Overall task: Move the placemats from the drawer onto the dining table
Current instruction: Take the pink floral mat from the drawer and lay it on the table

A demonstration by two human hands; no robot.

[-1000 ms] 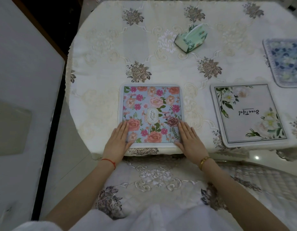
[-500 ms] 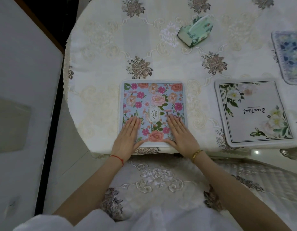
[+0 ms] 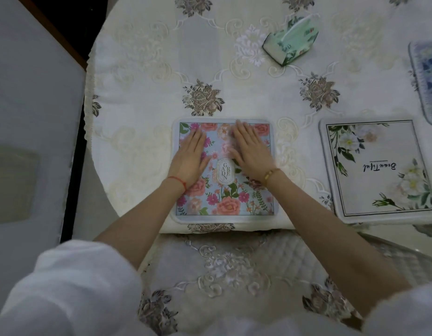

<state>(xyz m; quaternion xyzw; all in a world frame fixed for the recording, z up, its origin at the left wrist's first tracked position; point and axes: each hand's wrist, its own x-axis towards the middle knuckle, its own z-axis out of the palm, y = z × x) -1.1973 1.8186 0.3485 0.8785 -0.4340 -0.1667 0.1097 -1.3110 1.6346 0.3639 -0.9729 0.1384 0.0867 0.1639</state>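
Fingers [image 3: 196,139] flat and together on both my hands, pressing down, clamped on nothing. Counter [image 3: 142,98] already carries three mats: the pink floral placemat [image 3: 224,190] at the near edge under my palms, the white floral placemat [image 3: 380,170] to its right, the blue placemat [image 3: 426,76] far right, cut off. Step, I judge: smoothing the pink one flat. Next needs lifting off, checking the drawer, which isn't in view. Left hand [image 3: 192,158] and right hand [image 3: 250,151] lie palm-down, side by side, forearms stretched forward. Tissue pack [image 3: 290,42] sits well apart.
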